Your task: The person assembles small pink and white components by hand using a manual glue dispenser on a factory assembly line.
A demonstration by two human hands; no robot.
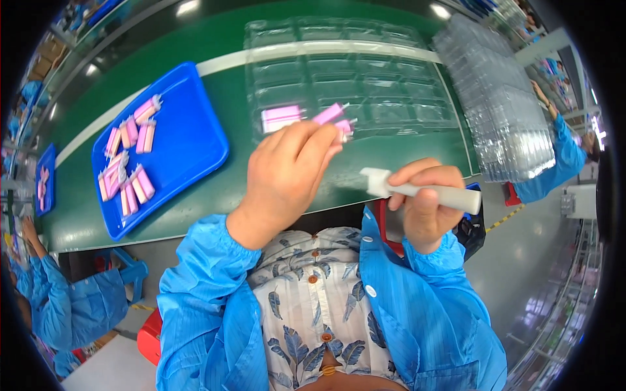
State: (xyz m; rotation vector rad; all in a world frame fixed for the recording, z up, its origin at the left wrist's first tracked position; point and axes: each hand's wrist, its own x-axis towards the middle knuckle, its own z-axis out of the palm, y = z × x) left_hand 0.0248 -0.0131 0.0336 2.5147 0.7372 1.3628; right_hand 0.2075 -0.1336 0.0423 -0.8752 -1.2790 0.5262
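Note:
My left hand (287, 169) is over the near edge of a clear plastic compartment tray (339, 78), its fingers closed around a small pink block (328, 114) with a thin pale lead at its end. Another pink end (345, 128) shows just beyond those fingertips; whether it belongs to a second held block I cannot tell. Beside the knuckles, a pink and white block (282, 118) lies in a front pocket of the tray. Off to the right, my right hand (430, 195) grips a white tool (450, 197) with a thick rounded handle. Its notched head points left, above the table edge.
A blue tray (189, 140) with several pink and cream blocks (137, 133) sits on the green table (228, 176) at left. A stack of clear trays (499, 98) stands at the right. Co-workers in blue sleeves are at both sides. A smaller blue tray (45, 179) is far left.

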